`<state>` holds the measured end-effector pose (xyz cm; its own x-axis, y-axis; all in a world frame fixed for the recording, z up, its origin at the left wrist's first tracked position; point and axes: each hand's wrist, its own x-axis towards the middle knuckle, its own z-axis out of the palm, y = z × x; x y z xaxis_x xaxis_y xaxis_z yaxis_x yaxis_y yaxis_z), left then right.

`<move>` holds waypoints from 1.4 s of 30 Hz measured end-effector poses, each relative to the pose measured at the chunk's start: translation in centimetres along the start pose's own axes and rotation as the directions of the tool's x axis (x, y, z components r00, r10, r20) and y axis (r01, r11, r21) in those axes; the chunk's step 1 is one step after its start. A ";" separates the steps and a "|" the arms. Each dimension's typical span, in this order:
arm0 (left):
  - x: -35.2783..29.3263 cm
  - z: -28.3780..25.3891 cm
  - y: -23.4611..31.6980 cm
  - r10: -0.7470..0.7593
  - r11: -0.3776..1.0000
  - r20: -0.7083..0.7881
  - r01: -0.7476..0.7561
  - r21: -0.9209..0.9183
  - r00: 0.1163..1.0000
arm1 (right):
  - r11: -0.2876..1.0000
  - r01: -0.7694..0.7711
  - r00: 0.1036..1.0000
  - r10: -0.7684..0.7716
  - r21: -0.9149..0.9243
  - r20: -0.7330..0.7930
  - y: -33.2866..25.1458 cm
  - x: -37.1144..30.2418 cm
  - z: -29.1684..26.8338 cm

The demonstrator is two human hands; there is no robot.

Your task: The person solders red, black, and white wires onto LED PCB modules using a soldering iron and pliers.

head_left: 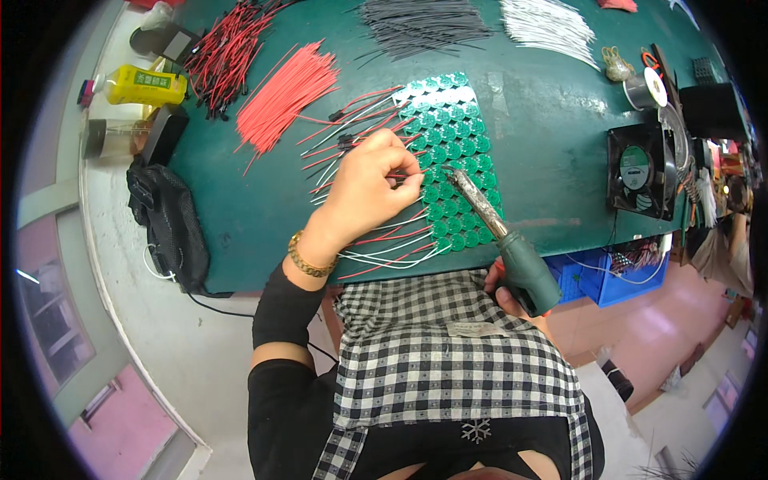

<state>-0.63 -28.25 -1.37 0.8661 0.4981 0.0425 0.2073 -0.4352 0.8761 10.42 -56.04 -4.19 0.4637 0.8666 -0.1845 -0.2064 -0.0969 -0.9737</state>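
A panel of small round green circuit boards [458, 128] lies on the green table. Red and white wires [392, 234] run from its left edge. At that edge my left hand [370, 180] is closed in a pinch on a thin wire, mostly hidden by the fingers. My right hand [498, 290] grips a soldering iron [528, 272] by its thick green handle, largely hidden behind it. The iron's metal shaft points up and left over the panel, its tip close to the left fingertips.
Red wires [290, 96], black wires [420, 28] and white wires [548, 28] lie in bundles at the back, beside red-black leads [228, 52]. To the right are a solder spool [645, 88] and a fan [640, 172]. A yellow bottle [144, 86] and black bag [170, 220] are left.
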 end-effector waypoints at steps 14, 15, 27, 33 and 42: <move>0.3 0.8 -0.1 0.018 0.979 -0.093 0.002 0.204 0.995 | 0.973 0.066 0.995 -0.047 -0.221 0.090 2.8 -0.2 -1.3; 0.4 0.8 0.0 0.007 0.980 -0.092 0.012 0.198 0.996 | 0.924 0.159 0.984 -0.120 -0.348 0.132 2.7 0.0 -1.4; 0.3 0.8 0.0 0.010 0.979 -0.054 0.001 0.206 0.998 | 0.996 -0.065 0.997 0.063 0.068 0.038 0.5 -0.4 -0.4; 0.6 0.6 -0.1 0.004 0.982 -0.050 0.005 0.187 0.999 | 0.999 -0.005 0.997 0.008 0.040 -0.081 -0.8 0.0 0.3; 0.5 0.2 -0.2 0.107 0.963 -0.046 -0.092 0.254 0.993 | 0.994 0.014 0.995 -0.003 0.108 -0.098 0.9 -0.9 -0.7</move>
<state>-0.10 -28.06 -1.66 0.8614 0.4826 0.1586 0.2351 -0.6555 0.7177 10.44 -57.22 -5.02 0.5467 0.8146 -0.1938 -0.2920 -0.0315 -0.9559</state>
